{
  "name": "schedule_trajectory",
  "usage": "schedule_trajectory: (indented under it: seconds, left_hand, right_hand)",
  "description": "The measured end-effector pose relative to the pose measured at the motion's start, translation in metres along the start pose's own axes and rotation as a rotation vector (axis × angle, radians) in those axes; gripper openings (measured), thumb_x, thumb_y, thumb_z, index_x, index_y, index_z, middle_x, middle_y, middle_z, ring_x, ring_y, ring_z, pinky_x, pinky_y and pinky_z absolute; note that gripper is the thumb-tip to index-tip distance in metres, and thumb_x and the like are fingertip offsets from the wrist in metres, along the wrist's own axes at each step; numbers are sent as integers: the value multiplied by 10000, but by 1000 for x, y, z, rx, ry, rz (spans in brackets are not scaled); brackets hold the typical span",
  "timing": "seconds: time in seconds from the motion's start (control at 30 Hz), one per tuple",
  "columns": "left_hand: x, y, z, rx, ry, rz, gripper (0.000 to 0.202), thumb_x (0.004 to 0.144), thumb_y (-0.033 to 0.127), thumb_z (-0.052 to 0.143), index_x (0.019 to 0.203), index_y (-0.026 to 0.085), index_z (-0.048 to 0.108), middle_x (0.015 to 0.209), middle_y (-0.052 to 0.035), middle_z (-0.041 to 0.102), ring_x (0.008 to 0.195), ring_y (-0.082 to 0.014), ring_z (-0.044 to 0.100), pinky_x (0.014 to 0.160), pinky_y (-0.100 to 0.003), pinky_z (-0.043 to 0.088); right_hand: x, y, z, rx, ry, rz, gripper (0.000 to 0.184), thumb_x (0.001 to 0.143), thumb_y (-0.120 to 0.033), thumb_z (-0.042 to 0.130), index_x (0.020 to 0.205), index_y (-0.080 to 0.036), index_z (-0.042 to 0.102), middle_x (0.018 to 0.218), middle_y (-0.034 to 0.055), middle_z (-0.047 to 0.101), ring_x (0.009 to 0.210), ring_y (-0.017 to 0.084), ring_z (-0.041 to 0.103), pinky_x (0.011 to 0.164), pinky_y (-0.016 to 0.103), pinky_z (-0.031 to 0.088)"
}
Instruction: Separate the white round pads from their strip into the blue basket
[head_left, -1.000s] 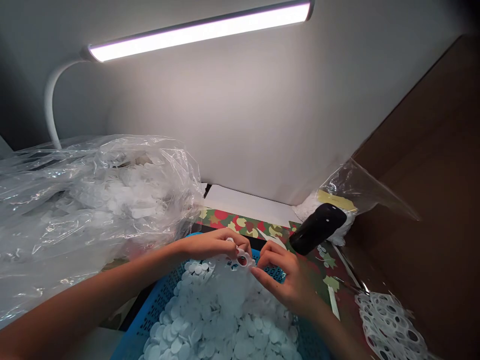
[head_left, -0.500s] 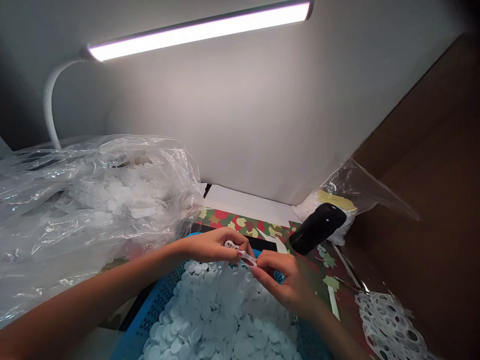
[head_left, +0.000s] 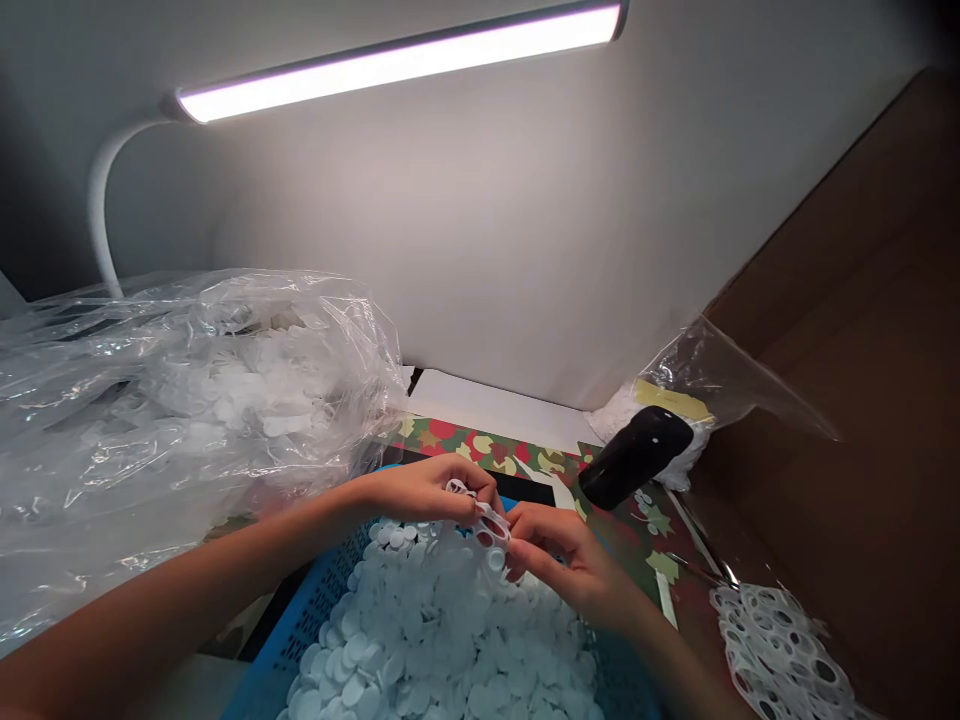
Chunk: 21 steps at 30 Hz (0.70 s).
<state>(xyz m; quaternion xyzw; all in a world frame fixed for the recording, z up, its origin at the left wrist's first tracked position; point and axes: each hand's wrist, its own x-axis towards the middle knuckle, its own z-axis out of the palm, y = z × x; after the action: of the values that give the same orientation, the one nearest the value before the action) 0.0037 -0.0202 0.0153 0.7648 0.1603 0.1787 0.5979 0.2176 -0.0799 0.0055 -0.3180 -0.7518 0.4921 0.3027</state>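
Observation:
My left hand (head_left: 427,492) and my right hand (head_left: 559,560) meet over a blue plastic basket (head_left: 319,610). Both pinch a thin white sheet with round holes (head_left: 484,520), held just above the heap. The basket is heaped with several small white round discs (head_left: 442,640). Fingers of both hands are curled and pressed on the sheet.
A big clear plastic bag (head_left: 172,410) of white material fills the left. A black cylindrical object (head_left: 634,455) lies right of my hands, beside a smaller bag (head_left: 697,395). White punched-out scrap (head_left: 776,650) lies at lower right. A lamp (head_left: 397,60) hangs overhead; brown board (head_left: 862,350) stands on the right.
My right hand has slid left and down, closer to my left hand, and the holed sheet between them has bunched and shifted slightly.

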Motion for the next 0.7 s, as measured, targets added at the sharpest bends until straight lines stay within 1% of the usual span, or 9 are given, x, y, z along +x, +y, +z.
schedule_trajectory:
  seconds: [0.1,0.23,0.37,0.47,0.57,0.63,0.7]
  left_hand:
    - [0,-2,0,23,3,6,189,751,320,521,652,167,469,694,-4,539,643,-122,474,547,-225,349]
    - [0,-4,2,120,-25,21,125,755,276,524,712,162,548,793,-27,613,698,-134,521,570,-226,382]
    - [-1,-5,5,263,-29,29,149,771,236,528,828,153,639,799,-26,642,683,-124,534,584,-224,394]
    - [-1,-6,7,333,-18,16,185,797,261,533,880,149,655,800,-26,641,685,-123,537,587,-224,395]
    - [-1,-5,7,360,26,-21,218,837,332,519,855,150,638,773,-23,627,670,-121,527,572,-228,377]
    - [0,-4,7,350,86,-33,214,850,348,514,831,156,607,754,-11,606,661,-113,508,562,-225,360]
    - [0,-2,8,316,143,-21,182,841,346,540,859,167,568,766,0,582,673,-108,493,564,-219,353]
  right_hand:
    - [1,1,0,-5,28,33,238,892,-281,541,712,-142,612,785,41,619,730,139,603,637,219,479]
    - [1,5,1,19,15,173,195,867,-295,562,751,-144,606,647,21,633,603,144,624,573,227,486]
    - [0,10,2,-131,11,217,148,836,-201,549,703,-153,588,560,-7,611,511,129,601,504,196,444]
    - [0,9,4,-186,28,233,144,823,-164,525,688,-161,574,535,-17,597,490,125,588,488,188,434]
    - [1,7,4,-203,54,233,148,826,-160,503,692,-166,565,535,-18,601,490,127,592,486,188,433]
    - [2,6,4,-220,88,224,151,825,-159,494,690,-167,561,543,-15,609,503,131,603,483,187,427]
    - [3,5,4,-235,125,211,154,818,-151,487,682,-166,557,542,-14,608,508,132,602,478,186,420]
